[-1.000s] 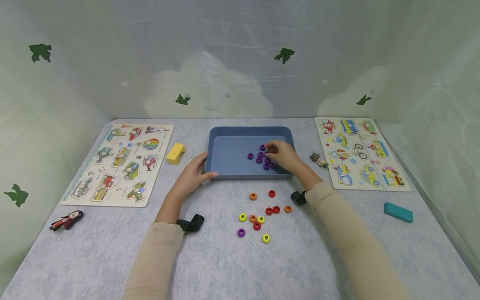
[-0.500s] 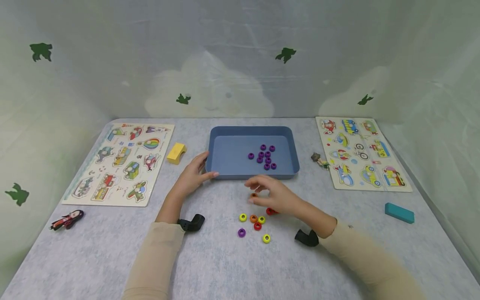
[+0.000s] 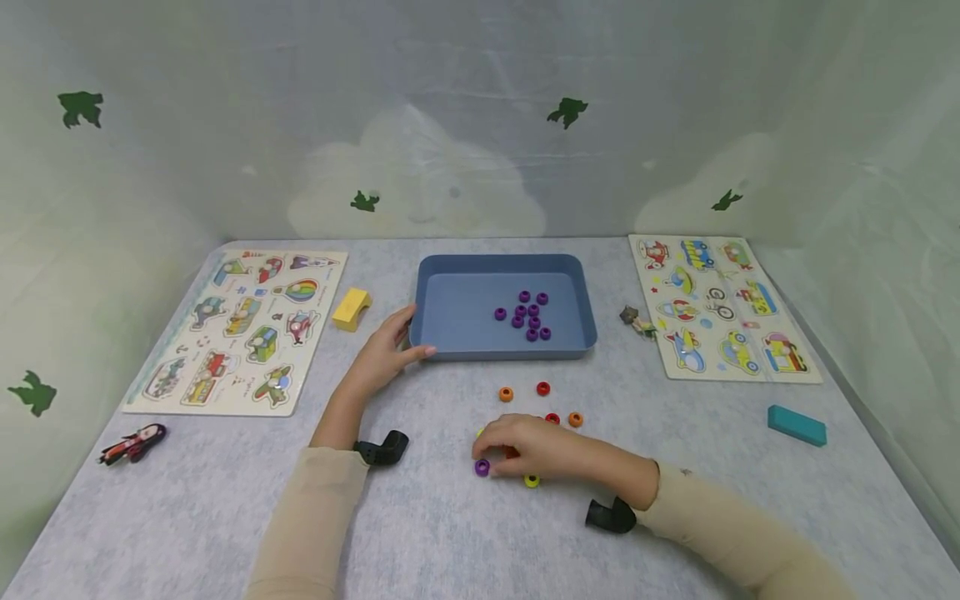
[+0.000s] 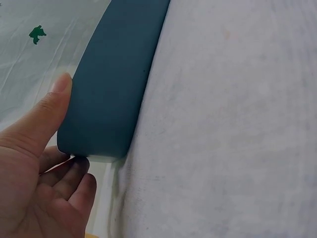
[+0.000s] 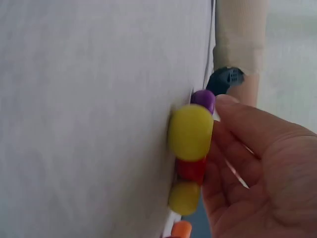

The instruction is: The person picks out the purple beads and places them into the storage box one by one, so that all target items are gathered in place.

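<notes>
A shallow blue tray (image 3: 450,354) stands at the middle of the table, with several purple beads (image 3: 518,322) lying in its right half. My left hand (image 3: 381,352) grips the tray's near left corner; in the left wrist view the thumb presses the tray wall (image 4: 111,94) and the other fingers curl at its end. Below the tray, my right hand (image 3: 528,446) is down at a loose purple bead (image 3: 482,468), its thumb and index finger on opposite sides of it. In the right wrist view the thumb tip meets this purple bead (image 5: 203,100), and nearer beads partly hide the fingers.
Yellow (image 3: 532,481), red (image 3: 543,388) and orange beads (image 3: 575,419) lie around my right hand, some under it. Picture puzzle boards flank the tray, left (image 3: 247,333) and right (image 3: 720,308). A yellow block (image 3: 351,309), teal block (image 3: 797,425) and two small figures lie farther out.
My right hand has left the purple beads in the tray and come down over the loose beads to the purple one on the table. The left hand has stayed at the tray corner.
</notes>
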`<state>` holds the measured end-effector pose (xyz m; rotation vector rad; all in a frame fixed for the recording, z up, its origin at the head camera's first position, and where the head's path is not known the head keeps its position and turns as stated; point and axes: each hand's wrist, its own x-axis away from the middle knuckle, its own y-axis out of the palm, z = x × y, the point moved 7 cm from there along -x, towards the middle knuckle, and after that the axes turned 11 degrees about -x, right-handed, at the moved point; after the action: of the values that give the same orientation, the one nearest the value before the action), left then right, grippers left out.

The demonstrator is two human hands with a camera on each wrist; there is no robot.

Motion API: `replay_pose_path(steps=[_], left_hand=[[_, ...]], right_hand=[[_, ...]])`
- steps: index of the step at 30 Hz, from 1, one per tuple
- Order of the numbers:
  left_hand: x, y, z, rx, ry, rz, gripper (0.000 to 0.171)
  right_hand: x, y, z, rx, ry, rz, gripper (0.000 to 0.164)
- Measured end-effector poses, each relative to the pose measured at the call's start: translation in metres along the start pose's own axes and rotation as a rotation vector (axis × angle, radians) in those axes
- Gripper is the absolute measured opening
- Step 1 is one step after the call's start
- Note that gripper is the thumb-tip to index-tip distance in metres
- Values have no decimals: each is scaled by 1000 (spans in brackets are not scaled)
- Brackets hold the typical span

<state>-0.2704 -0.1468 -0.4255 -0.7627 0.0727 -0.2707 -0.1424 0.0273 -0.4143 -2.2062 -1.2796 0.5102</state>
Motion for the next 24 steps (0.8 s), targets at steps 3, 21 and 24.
replay_pose_path(steps=[3, 21, 24], left_hand=[[0, 0, 0, 8, 5, 3, 85], [0, 1, -1, 11, 8, 2, 87], [0, 1, -1, 8, 7, -2, 86]], right_hand=[[-1, 4, -2, 55, -43, -11, 15], [-8, -97, 31, -147, 89, 402, 20], [-9, -124, 58, -142, 173, 511, 21]])
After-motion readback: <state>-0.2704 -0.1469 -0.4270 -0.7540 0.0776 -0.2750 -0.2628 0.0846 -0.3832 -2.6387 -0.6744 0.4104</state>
